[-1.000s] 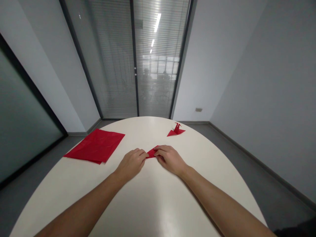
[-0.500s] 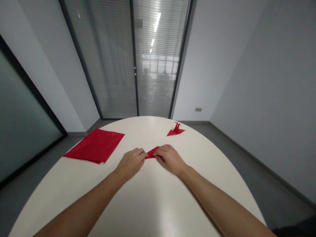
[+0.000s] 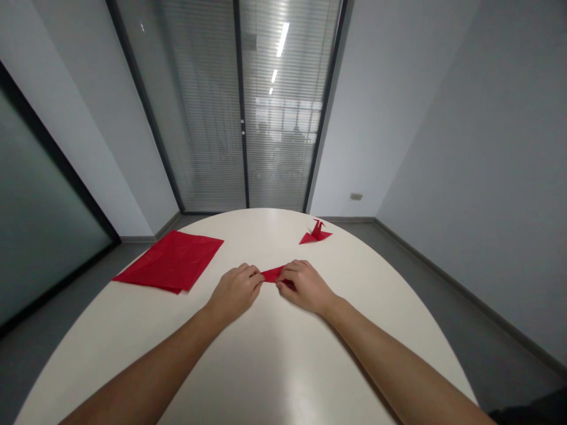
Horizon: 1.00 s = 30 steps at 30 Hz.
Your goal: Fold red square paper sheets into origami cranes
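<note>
Between my hands is a small folded piece of red paper (image 3: 271,274), low on the table top. My left hand (image 3: 237,288) pinches its left end with thumb and fingers. At the other end, my right hand (image 3: 305,285) has its fingers curled over the paper and hides that part of it. A red origami crane (image 3: 317,232) with spread wings stands beyond my right hand. To the left of my left hand lie flat red paper sheets (image 3: 175,261), slightly out of line with each other.
The round white table (image 3: 248,366) carries all of the paper. Behind it are a glass partition (image 3: 212,118) with blinds and a white wall (image 3: 376,106) with a socket plate (image 3: 356,196) low down.
My right fingers have shifted slightly on the folded paper, and its visible part now looks flatter and narrower. The left hand, crane and sheets stay in place.
</note>
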### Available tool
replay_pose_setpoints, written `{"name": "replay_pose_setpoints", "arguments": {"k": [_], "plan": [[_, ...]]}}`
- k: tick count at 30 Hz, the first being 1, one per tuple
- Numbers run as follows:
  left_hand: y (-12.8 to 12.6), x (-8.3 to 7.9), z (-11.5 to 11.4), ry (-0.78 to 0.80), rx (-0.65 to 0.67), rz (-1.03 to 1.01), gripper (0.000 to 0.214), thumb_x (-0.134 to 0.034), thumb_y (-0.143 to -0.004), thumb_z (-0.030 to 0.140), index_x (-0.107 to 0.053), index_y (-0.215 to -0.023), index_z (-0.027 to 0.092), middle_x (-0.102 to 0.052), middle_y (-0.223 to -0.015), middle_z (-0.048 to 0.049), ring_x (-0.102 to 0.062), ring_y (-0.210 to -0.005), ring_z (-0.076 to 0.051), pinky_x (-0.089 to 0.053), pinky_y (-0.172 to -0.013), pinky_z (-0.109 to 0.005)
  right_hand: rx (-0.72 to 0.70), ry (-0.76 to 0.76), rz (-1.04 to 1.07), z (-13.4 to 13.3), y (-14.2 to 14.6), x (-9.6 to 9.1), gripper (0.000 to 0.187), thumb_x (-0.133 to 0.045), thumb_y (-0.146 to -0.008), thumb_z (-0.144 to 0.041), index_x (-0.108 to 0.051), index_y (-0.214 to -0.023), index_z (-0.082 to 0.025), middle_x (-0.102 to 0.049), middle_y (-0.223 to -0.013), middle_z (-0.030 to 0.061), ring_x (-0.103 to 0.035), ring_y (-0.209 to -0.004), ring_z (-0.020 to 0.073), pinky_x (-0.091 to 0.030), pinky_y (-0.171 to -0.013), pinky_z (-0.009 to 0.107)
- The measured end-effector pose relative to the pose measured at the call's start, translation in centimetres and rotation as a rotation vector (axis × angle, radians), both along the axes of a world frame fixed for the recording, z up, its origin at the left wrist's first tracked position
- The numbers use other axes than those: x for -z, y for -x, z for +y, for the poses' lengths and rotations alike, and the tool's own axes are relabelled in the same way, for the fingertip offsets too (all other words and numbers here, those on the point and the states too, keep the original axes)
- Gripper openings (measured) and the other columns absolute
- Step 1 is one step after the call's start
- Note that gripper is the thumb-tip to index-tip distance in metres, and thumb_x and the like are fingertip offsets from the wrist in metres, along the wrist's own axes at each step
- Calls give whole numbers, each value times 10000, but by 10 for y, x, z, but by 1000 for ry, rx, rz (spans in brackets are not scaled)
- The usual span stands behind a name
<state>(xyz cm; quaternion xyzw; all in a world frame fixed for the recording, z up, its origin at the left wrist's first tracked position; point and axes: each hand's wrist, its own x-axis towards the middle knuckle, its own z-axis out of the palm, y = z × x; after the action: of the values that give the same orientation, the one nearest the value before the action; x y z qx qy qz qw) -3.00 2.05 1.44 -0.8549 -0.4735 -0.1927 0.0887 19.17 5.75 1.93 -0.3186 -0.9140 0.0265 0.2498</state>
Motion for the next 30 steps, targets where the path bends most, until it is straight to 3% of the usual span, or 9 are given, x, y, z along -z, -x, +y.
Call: {"name": "replay_pose_setpoints", "arguments": {"k": [4,10,21,26,30], "plan": [[-1,-3,-3,-3,8,-11,207,-504,-975,212,-697,-902,194,-688,-902,-72,-602,-862,-222,-479,-761,-344,38,0,29,1,0,2,122,-629,-900,-163,-716,-974,-204,-727,-833,30,-623,-848,202,-434,-834,360],[-3,-4,-8,13,-4,15,236,-489,-982,247,-708,-922,183,-697,-930,-76,-622,-880,-222,-490,-773,-353,19,-17,54,5,2,7,293,-652,-879,-155,-678,-1164,-214,-699,-1131,78,-599,-1066,233,-445,-905,379],[4,-4,-2,40,-178,-14,185,-535,-953,230,-702,-882,200,-698,-917,-36,-631,-875,-208,-471,-723,-323,23,144,76,7,1,7,272,-620,-889,-130,-687,-1138,-218,-737,-1036,45,-634,-946,206,-453,-876,348],[12,-3,5,62,-192,-21,153,-555,-942,207,-701,-897,208,-704,-919,-31,-632,-887,-205,-466,-719,-310,7,166,99,8,1,7,279,-606,-895,-124,-686,-1150,-204,-726,-1007,57,-618,-935,209,-466,-879,348],[17,-3,7,74,-128,16,155,-541,-957,189,-691,-981,216,-704,-951,-31,-627,-922,-212,-475,-746,-318,2,181,109,8,0,8,295,-597,-897,-123,-681,-1169,-200,-719,-1026,66,-616,-955,217,-471,-895,361]]}}
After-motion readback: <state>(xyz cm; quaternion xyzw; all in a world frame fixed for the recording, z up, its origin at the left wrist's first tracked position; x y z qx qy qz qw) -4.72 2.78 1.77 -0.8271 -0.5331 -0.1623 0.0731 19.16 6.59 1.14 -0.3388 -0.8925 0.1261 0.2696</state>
